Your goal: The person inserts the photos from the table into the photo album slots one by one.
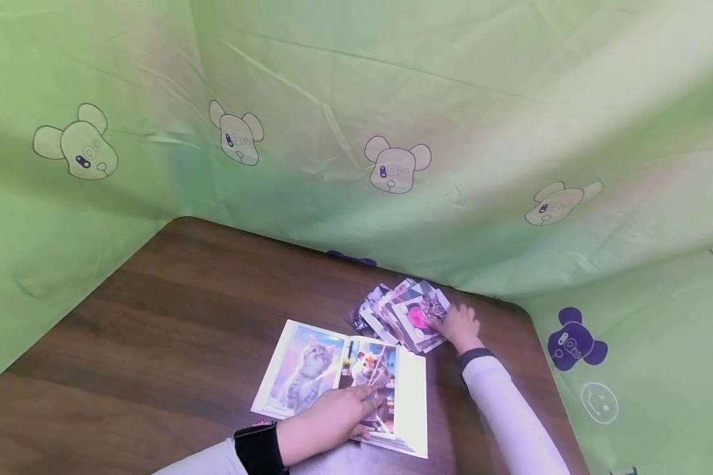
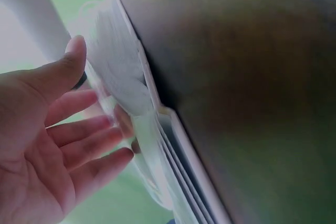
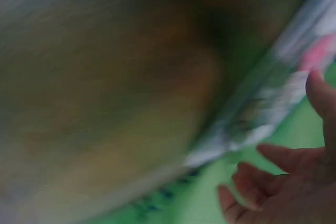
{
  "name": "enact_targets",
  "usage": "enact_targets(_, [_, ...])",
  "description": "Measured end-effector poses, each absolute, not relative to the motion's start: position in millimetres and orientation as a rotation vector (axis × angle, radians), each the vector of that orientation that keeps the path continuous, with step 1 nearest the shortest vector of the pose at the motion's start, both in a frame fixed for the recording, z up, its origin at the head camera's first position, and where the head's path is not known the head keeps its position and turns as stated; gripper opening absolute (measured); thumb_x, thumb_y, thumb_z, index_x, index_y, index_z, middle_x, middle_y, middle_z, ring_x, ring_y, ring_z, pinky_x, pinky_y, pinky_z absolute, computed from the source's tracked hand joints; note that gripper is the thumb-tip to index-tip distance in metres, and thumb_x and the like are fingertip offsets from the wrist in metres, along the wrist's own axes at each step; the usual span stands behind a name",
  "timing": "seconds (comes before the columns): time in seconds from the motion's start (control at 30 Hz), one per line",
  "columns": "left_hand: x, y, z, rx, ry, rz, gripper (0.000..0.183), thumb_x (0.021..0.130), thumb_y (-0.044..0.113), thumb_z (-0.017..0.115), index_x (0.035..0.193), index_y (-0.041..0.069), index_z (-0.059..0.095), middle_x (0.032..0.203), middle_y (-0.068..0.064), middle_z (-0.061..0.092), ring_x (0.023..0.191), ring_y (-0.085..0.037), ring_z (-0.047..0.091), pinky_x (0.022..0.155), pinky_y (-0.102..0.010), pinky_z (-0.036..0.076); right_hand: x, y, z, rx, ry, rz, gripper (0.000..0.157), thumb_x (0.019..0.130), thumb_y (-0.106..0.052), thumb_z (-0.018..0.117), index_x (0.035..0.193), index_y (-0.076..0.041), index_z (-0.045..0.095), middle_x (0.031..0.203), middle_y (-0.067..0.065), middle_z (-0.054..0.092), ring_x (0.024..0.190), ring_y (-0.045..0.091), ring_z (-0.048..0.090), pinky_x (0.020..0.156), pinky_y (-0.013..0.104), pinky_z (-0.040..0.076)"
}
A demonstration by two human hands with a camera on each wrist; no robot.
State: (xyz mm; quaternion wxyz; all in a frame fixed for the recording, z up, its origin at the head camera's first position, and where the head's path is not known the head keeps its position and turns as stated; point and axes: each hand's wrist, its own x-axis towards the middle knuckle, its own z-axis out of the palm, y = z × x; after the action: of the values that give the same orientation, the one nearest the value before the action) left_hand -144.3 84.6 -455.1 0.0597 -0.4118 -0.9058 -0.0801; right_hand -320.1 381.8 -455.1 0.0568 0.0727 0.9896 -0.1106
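An open photo album (image 1: 412,409) lies on the table, with a kitten picture (image 1: 311,369) on its left page and a hamster picture (image 1: 365,363) on its right. My left hand (image 1: 333,419) rests on the right page, its fingers spread over the lower part of the hamster picture. Beyond the album is a fanned pile of photo cards (image 1: 392,310), topped by one with a kitten and a pink shape (image 1: 418,316). My right hand (image 1: 460,324) is at the pile's right side, thumb by the top card. In the right wrist view, the other fingers (image 3: 283,156) are apart and loosely bent.
The brown wooden table (image 1: 154,316) extends widely to the left of the album. A green cloth (image 1: 309,99) printed with bear heads hangs around the table's far and side edges. A small red item (image 1: 263,422) shows partly beside my left wristband.
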Motion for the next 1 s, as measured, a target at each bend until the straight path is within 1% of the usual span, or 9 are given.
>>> enact_targets(0.23, [-138.7, 80.1, -454.8, -1.225, -2.615, -0.247, 0.049, 0.096, 0.034, 0.067, 0.141, 0.015, 0.062, 0.144, -0.011, 0.064, 0.127, -0.022, 0.067, 0.096, -0.033, 0.059, -313.9, 391.6, -468.2, 0.296, 3.035, -0.403, 0.088, 0.091, -0.042, 0.073, 0.143, 0.019, 0.036, 0.144, 0.042, 0.036, 0.136, 0.056, 0.030, 0.110, 0.071, 0.035])
enact_targets(0.37, [-137.5, 73.4, -447.4, -1.089, -2.502, -0.303, 0.070, 0.086, 0.019, 0.073, 0.152, 0.017, 0.049, 0.155, -0.014, 0.052, 0.136, -0.028, 0.059, 0.102, -0.040, 0.057, -314.7, 383.6, -468.4, 0.326, 3.158, -0.547, 0.087, 0.085, -0.031, 0.081, 0.146, 0.008, 0.034, 0.144, 0.039, 0.035, 0.135, 0.053, 0.031, 0.108, 0.069, 0.037])
enact_targets(0.47, [-136.9, 59.9, -441.0, -0.911, -2.500, -0.277, 0.080, 0.079, 0.001, 0.074, 0.151, 0.025, 0.050, 0.158, -0.014, 0.048, 0.141, -0.031, 0.054, 0.104, -0.047, 0.055, -315.2, 378.1, -469.2, 0.293, 3.197, -0.738, 0.082, 0.084, -0.016, 0.080, 0.150, -0.001, 0.033, 0.139, 0.039, 0.042, 0.127, 0.054, 0.039, 0.103, 0.066, 0.042])
enact_targets(0.6, [-136.7, 36.8, -439.0, -0.720, -2.682, -0.146, 0.073, 0.077, -0.013, 0.069, 0.138, 0.028, 0.064, 0.154, -0.012, 0.053, 0.143, -0.032, 0.051, 0.109, -0.054, 0.050, -317.4, 375.5, -468.6, 0.212, 3.154, -1.055, 0.083, 0.086, 0.003, 0.069, 0.157, -0.003, 0.026, 0.124, 0.044, 0.057, 0.110, 0.057, 0.057, 0.094, 0.062, 0.052])
enact_targets(0.73, [-142.7, 23.4, -443.7, -0.801, -2.886, -0.153, 0.048, 0.085, 0.003, 0.073, 0.131, 0.019, 0.069, 0.150, -0.013, 0.057, 0.141, -0.031, 0.053, 0.106, -0.053, 0.052, -320.9, 376.1, -459.7, 0.235, 2.967, -1.280, 0.080, 0.090, 0.003, 0.065, 0.157, 0.007, 0.022, 0.129, 0.045, 0.056, 0.115, 0.055, 0.061, 0.098, 0.058, 0.054])
enact_targets(0.8, [-149.6, 21.7, -446.5, -0.893, -2.935, -0.201, 0.048, 0.087, 0.011, 0.076, 0.133, 0.017, 0.067, 0.151, -0.014, 0.056, 0.141, -0.032, 0.054, 0.104, -0.053, 0.054, -323.0, 376.4, -453.5, 0.226, 2.907, -1.219, 0.063, 0.091, -0.003, 0.067, 0.145, 0.014, 0.039, 0.126, 0.042, 0.060, 0.114, 0.052, 0.062, 0.100, 0.055, 0.054])
enact_targets(0.87, [-156.9, 21.2, -447.7, -0.947, -2.971, -0.235, 0.054, 0.084, 0.017, 0.081, 0.136, 0.016, 0.065, 0.152, -0.016, 0.054, 0.141, -0.033, 0.053, 0.103, -0.053, 0.054, -324.1, 375.8, -446.2, 0.153, 2.880, -1.065, 0.039, 0.092, -0.010, 0.069, 0.120, 0.016, 0.058, 0.108, 0.036, 0.067, 0.101, 0.045, 0.065, 0.093, 0.048, 0.056])
enact_targets(0.93, [-163.8, 21.0, -447.2, -0.949, -3.018, -0.261, 0.058, 0.082, 0.015, 0.083, 0.137, 0.015, 0.064, 0.154, -0.016, 0.052, 0.143, -0.034, 0.051, 0.105, -0.053, 0.053, -324.8, 374.3, -438.4, 0.068, 2.863, -0.958, 0.023, 0.092, -0.014, 0.071, 0.092, 0.008, 0.063, 0.087, 0.025, 0.068, 0.084, 0.034, 0.064, 0.079, 0.041, 0.055])
enact_targets(1.0, [-169.2, 20.5, -445.6, -0.921, -3.068, -0.271, 0.061, 0.080, 0.011, 0.084, 0.137, 0.015, 0.064, 0.155, -0.016, 0.051, 0.145, -0.034, 0.049, 0.107, -0.054, 0.052, -324.9, 370.1, -428.6, 0.022, 2.836, -0.951, 0.022, 0.093, -0.015, 0.071, 0.079, -0.002, 0.060, 0.075, 0.012, 0.063, 0.074, 0.023, 0.059, 0.069, 0.034, 0.051])
